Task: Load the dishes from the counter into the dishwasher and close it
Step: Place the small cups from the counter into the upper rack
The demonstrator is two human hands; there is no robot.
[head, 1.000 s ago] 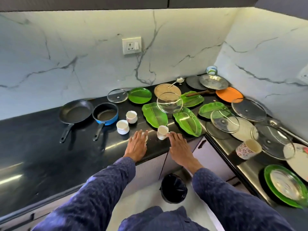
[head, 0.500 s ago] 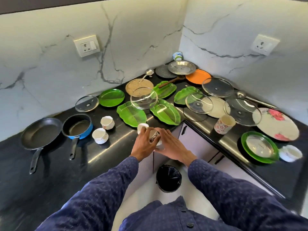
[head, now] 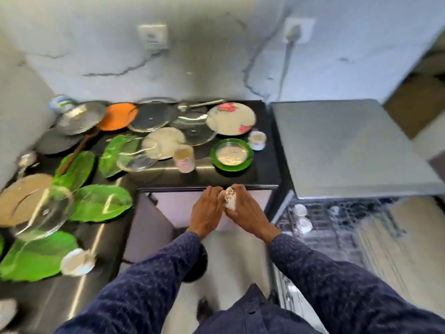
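Observation:
My left hand (head: pixel 207 210) and my right hand (head: pixel 249 214) are close together in front of the counter's edge (head: pixel 207 183). The right hand grips a small white patterned cup (head: pixel 230 201). The left hand's fingers curl round something white, mostly hidden. To the right, the open dishwasher's rack (head: pixel 337 227) is pulled out with two white cups (head: pixel 302 216) in it. On the counter lie green leaf-shaped plates (head: pixel 101 203), glass lids (head: pixel 43 213), a floral plate (head: pixel 231 119), an orange plate (head: pixel 118 119), a patterned tumbler (head: pixel 184 157) and a white cup (head: pixel 77 263).
The dishwasher's grey top (head: pixel 349 145) stands level with the counter at the right. A green round plate (head: pixel 231 154) holding a steel dish sits near the counter's right end, with a small cup (head: pixel 257 139) behind it. A black bin (head: pixel 198 263) is on the floor under my left arm.
Both hands lifted cups off the counter's left part and moved together to the right. My view swung right, and the open dishwasher has come into sight.

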